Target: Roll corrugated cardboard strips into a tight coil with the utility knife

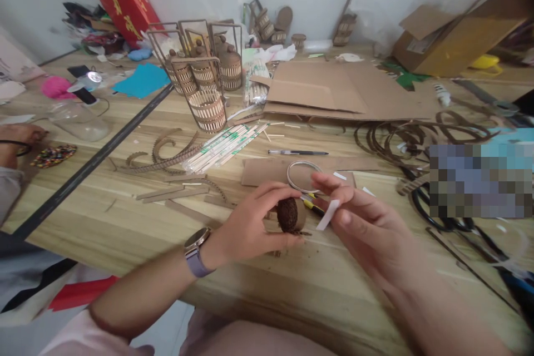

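Note:
Low over the front of the table, my left hand [250, 222], with a watch on its wrist, is closed round a small brown coiled piece [287, 214]. Its dark, rough round face shows between thumb and fingers. To the right, my right hand [362, 222] pinches a short white strip [328, 215] between thumb and fingertips. The strip is apart from the coiled piece. Between the hands lies a yellow and black tool [314, 206], partly hidden. A pale ring [303, 176] rests just beyond on a flat cardboard strip [262, 171].
Several slatted miniature baskets [207, 111] with tall handles stand at the back. Wrapped sticks [225, 147], a pen [298, 152] and cardboard sheets [317, 89] lie ahead. Brown strips [384, 139] and black-handled scissors [421, 211] are at right. Another person's hand [23, 136] rests at far left.

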